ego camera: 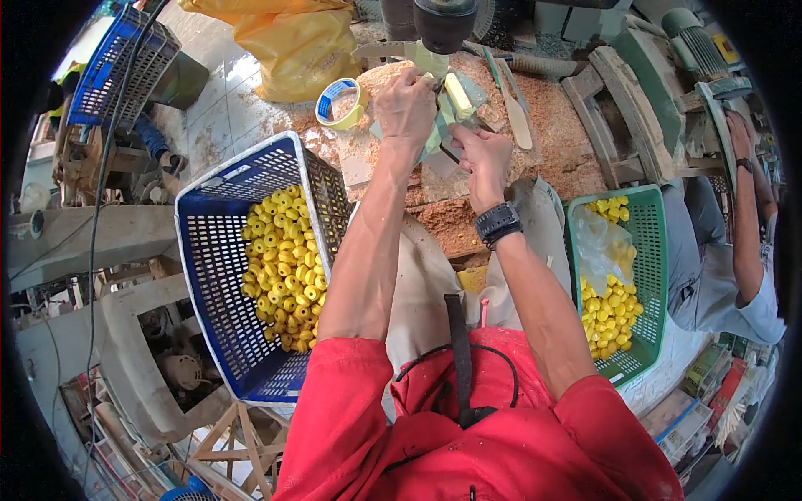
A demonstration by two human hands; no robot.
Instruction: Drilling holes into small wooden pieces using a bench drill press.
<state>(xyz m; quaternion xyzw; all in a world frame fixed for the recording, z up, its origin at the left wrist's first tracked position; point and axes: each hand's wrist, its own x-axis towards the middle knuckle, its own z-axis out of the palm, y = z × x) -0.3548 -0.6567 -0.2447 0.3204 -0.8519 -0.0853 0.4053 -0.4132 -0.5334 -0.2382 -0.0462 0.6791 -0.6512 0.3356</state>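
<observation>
My left hand (404, 109) is curled over the work surface, with its fingertips beside pale green tape (431, 62) under the dark machine spindle (445, 28). What lies under those fingers is hidden. With bent fingers, my right hand (485, 153) pinches the edge of a pale green tape strip (445, 113). A thin dark bar (450, 152) shows just left of its knuckles. Between and beyond my hands lies a pale yellow block (460, 96). Left of my left hand, a roll of yellow tape (341, 103) rests among wood shavings.
A blue plastic crate (219, 294) of yellow grooved pieces (285, 263) stands left of me. On the right is a green crate (651, 275) with yellow pieces and a clear bag (603, 244). A wooden stick (516, 119) lies on shavings. Another person (720, 275) works at far right.
</observation>
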